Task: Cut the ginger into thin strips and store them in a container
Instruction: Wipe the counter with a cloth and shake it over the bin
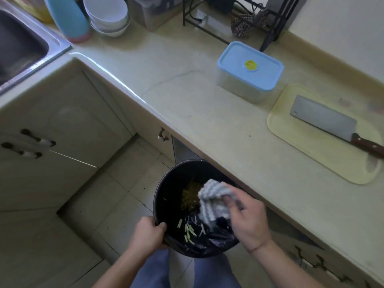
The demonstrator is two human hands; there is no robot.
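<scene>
Over the one black bin [164, 183] on the floor, my left hand [146, 233] had its grip clamped on the rim, and my right hand [249, 220] pinched one striped cloth [214, 199]. Pale ginger strips [190, 229] lay inside. On the table stood one lidded container [249, 71], one cutting board [311, 150], one cleaver [324, 117].

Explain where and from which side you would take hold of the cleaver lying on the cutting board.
Grip the cleaver by its dark wooden handle, coming from the right end of the cutting board. The blade lies flat with the handle pointing right and reaching past the board's edge, so fingers can wrap it without nearing the blade.
</scene>
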